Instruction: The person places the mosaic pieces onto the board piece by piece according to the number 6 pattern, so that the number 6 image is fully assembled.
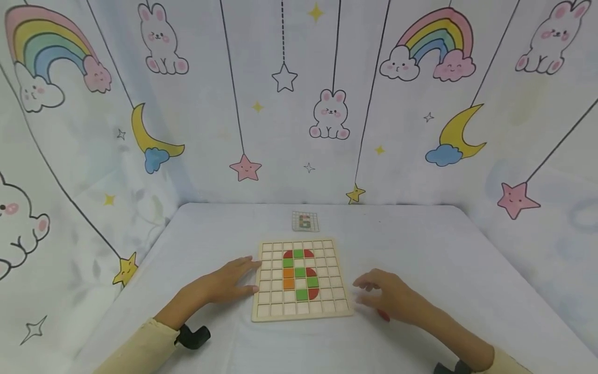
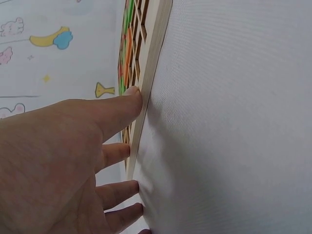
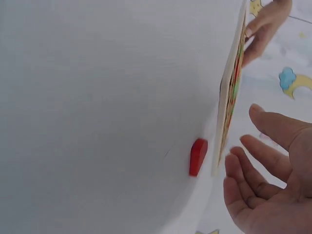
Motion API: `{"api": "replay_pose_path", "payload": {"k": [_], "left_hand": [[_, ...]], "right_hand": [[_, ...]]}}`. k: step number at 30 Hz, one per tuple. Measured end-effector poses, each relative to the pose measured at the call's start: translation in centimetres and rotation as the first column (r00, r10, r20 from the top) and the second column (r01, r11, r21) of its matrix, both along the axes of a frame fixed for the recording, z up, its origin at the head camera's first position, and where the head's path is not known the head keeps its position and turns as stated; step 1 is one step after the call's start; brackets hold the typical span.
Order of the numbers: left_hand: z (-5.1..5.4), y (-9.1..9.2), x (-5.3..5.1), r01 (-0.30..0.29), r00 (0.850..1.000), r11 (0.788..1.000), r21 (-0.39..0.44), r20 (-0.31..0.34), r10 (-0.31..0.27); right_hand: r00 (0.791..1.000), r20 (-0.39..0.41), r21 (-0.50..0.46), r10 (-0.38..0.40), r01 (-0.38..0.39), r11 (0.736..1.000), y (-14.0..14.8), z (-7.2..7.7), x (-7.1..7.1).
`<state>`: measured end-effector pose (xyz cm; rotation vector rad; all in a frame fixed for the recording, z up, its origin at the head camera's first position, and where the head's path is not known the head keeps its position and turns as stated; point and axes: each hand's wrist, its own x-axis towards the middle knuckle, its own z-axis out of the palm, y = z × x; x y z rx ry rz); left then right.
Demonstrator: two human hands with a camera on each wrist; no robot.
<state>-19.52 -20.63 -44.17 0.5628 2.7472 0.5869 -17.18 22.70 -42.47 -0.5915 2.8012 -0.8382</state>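
A square wooden grid board (image 1: 303, 317) lies flat on the table. Red, orange and green tiles (image 1: 302, 294) in its middle cells form a shape like a 6. My left hand (image 1: 229, 280), fingers extended, touches the board's left edge; in the left wrist view the thumb (image 2: 129, 105) rests against the rim. My right hand (image 1: 392, 296) hovers just off the board's right edge, its fingers loosely bent with nothing between them. On the cloth by that hand lies a red piece (image 3: 197, 157), mostly hidden behind the hand in the head view.
A small card (image 1: 313, 228) with a grid and a 6-like figure lies beyond the board. White cloth (image 1: 210, 228) covers the table. Behind and beside it hangs a curtain (image 1: 201, 130) printed with rabbits, stars, moons and rainbows.
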Motion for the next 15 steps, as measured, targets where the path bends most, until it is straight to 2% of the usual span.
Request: {"api": "replay_pose_path", "payload": {"k": [4, 8, 15], "left_hand": [[0.0, 0.0, 0.1, -0.002, 1.0, 1.0, 0.004, 0.004, 0.002], [-0.1, 0.0, 0.1, -0.003, 1.0, 1.0, 0.007, 0.01, 0.003], [-0.1, 0.0, -0.1, 0.01, 1.0, 1.0, 0.016, -0.005, -0.01]], "right_hand": [[0.999, 0.031, -0.011, 0.016, -0.016, 1.0, 2.4, 0.0, 0.9], [0.998, 0.065, -0.009, -0.011, 0.012, 1.0, 4.1, 0.1, 1.9], [0.994, 0.084, 0.028, -0.065, 0.063, 0.998, 4.6, -0.2, 3.0]]}}
